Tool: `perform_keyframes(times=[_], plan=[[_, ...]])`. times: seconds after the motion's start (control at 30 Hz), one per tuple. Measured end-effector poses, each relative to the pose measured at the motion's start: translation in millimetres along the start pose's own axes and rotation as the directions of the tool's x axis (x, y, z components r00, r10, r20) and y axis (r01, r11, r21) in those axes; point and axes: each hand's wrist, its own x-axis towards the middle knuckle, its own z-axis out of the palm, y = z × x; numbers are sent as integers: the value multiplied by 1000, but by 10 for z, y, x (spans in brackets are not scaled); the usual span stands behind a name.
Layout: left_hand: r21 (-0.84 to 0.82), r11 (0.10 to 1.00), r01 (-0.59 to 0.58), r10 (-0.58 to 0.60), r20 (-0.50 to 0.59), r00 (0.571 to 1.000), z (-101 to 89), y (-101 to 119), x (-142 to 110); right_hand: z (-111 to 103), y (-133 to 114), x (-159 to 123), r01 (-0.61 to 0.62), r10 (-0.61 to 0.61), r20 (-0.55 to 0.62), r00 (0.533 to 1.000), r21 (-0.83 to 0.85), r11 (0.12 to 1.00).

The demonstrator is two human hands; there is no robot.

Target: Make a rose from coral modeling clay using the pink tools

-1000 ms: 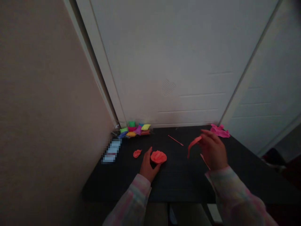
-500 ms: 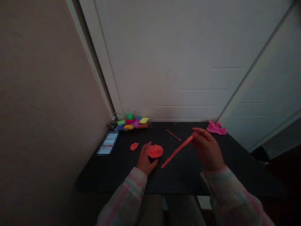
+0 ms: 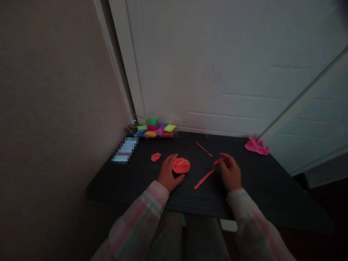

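Note:
On the dark table point(image 3: 272, 188) my left hand point(image 3: 166, 174) curls around a flattened orange clay disc point(image 3: 181, 165), thumb and fingers at its left and lower edge. My right hand point(image 3: 230, 172) pinches the upper end of a long orange clay strip point(image 3: 204, 177), whose lower end lies on the table. A small orange clay lump point(image 3: 156, 157) rests to the left of the disc. A thin pink stick point(image 3: 203, 149) lies beyond the hands.
Several coloured clay packets point(image 3: 156, 130) are piled at the back left corner by the white door. A crumpled pink piece point(image 3: 256, 146) lies at the back right. A blurred card point(image 3: 124, 150) sits near the left edge. The room is dim.
My right hand has come down and toward me with the orange strip, which went from hanging in the air to lying on the table. The left hand stayed at the disc.

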Motion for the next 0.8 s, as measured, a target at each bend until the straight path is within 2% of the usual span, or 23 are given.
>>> perform_keyframes(times=[0.1, 0.2, 0.5, 0.8], plan=[[54, 998, -45, 47, -41, 998, -10, -12, -8, 13, 55, -29, 55, -52, 39, 998, -85, 995], [129, 989, -76, 86, -74, 994, -7, -28, 4, 2, 111, -20, 88, -86, 19, 996, -81, 993], [348, 926, -144, 165, -31, 986, 33, 20, 10, 18, 31, -28, 71, -69, 38, 997, -67, 995], [486, 847, -217, 240, 14, 971, 38, 64, -2, 8, 109, 0, 76, -75, 39, 996, -51, 996]])
